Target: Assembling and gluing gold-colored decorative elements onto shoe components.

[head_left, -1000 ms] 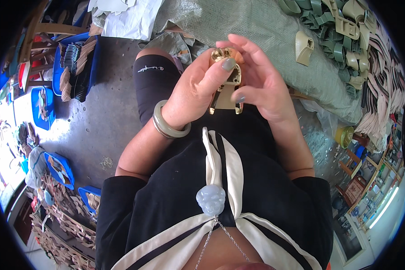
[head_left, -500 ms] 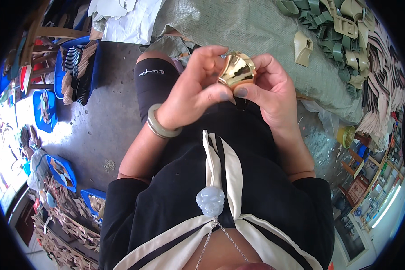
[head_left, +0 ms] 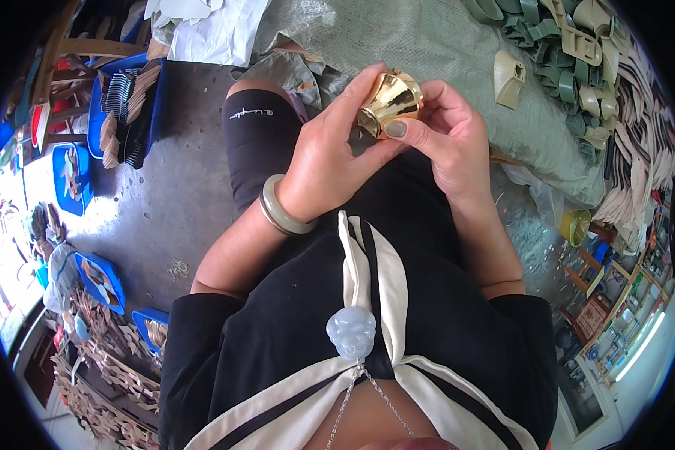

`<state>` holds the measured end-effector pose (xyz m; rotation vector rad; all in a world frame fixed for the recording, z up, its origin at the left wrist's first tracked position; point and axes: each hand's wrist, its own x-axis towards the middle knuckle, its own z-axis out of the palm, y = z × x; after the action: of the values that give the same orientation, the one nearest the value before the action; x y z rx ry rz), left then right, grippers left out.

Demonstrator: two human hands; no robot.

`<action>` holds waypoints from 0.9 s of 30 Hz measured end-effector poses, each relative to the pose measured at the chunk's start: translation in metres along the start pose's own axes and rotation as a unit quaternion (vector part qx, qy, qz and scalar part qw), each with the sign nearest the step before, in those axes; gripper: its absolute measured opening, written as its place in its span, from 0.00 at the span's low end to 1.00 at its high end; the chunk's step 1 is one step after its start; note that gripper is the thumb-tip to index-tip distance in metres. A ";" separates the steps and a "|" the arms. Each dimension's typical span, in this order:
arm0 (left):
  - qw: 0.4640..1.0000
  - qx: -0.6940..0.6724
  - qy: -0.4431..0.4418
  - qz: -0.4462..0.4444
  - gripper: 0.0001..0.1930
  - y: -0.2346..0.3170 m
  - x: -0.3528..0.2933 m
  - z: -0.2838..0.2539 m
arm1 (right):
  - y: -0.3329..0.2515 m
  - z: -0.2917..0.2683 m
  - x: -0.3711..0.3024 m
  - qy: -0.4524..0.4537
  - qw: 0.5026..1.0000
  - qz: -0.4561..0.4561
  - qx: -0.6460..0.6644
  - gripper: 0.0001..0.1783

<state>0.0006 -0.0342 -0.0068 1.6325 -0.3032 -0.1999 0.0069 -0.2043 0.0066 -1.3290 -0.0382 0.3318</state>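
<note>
Holding the shiny gold cone-shaped piece (head_left: pixel 389 103) at upper centre, I am pinching it between my left hand (head_left: pixel 330 161) and right hand (head_left: pixel 446 135), inspecting it, probably needing careful turning next.

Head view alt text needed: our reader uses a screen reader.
Both hands, left hand and right hand, hold a shiny gold cone-shaped piece above the person's lap. A pale bangle circles the left wrist; green and beige parts lie heaped on a grey sack.

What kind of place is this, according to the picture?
Probably a small workshop for assembling parts: a heap of green and beige moulded parts on sacking, blue trays of pieces on the concrete floor, stacked flat pieces at the edges.
</note>
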 end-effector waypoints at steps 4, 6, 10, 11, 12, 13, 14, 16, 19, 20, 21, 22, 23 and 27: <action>0.981 0.130 0.054 0.130 0.36 -0.002 0.003 0.005 | 0.003 0.010 0.002 0.033 0.997 -0.037 0.060 0.12; 0.975 0.147 0.070 0.152 0.35 -0.005 0.004 0.005 | 0.008 0.015 0.004 0.047 0.994 -0.046 0.083 0.12; 0.964 0.200 0.046 0.169 0.37 -0.010 0.005 0.005 | 0.018 0.016 0.010 0.072 0.992 -0.075 0.071 0.10; 0.969 0.181 0.044 0.162 0.37 -0.010 0.004 0.005 | 0.019 0.016 0.012 0.085 0.992 -0.083 0.035 0.12; 0.969 0.181 0.044 0.162 0.37 -0.012 0.003 0.005 | 0.018 0.013 0.015 0.084 0.992 -0.083 0.035 0.12; 0.993 0.063 0.029 0.094 0.37 -0.016 0.001 0.006 | 0.015 0.008 0.018 0.092 0.995 -0.042 0.019 0.14; 0.998 -0.056 0.012 0.026 0.38 -0.017 0.002 0.006 | 0.012 0.005 0.021 0.100 0.995 -0.001 0.002 0.17; 0.989 -0.151 -0.005 0.008 0.37 -0.014 0.002 0.005 | 0.009 0.005 0.021 0.107 0.993 -0.025 0.053 0.20; 0.968 -0.246 0.023 -0.038 0.29 -0.012 0.000 0.003 | 0.001 0.011 0.013 0.036 0.995 0.003 0.089 0.16; 0.968 -0.246 0.022 -0.039 0.29 -0.012 -0.002 0.002 | 0.001 0.013 0.011 0.037 0.995 0.003 0.089 0.16; 0.971 -0.227 0.013 -0.078 0.27 -0.013 -0.004 -0.001 | 0.001 0.015 0.010 0.032 0.999 -0.017 0.041 0.15; 0.971 -0.208 0.004 -0.117 0.25 -0.014 -0.005 -0.002 | 0.001 0.015 0.009 0.026 0.999 -0.037 -0.008 0.14; 0.971 -0.209 0.003 -0.118 0.25 -0.014 -0.004 0.000 | 0.000 0.014 0.011 0.023 0.999 -0.034 0.011 0.14; 0.941 -0.312 0.047 -0.122 0.24 -0.016 -0.001 0.007 | 0.018 0.014 0.012 0.044 0.993 -0.076 -0.077 0.14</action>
<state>-0.0013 -0.0398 -0.0237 1.0372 0.0433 -0.3649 0.0118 -0.1846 -0.0088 -1.4826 -0.0930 0.1427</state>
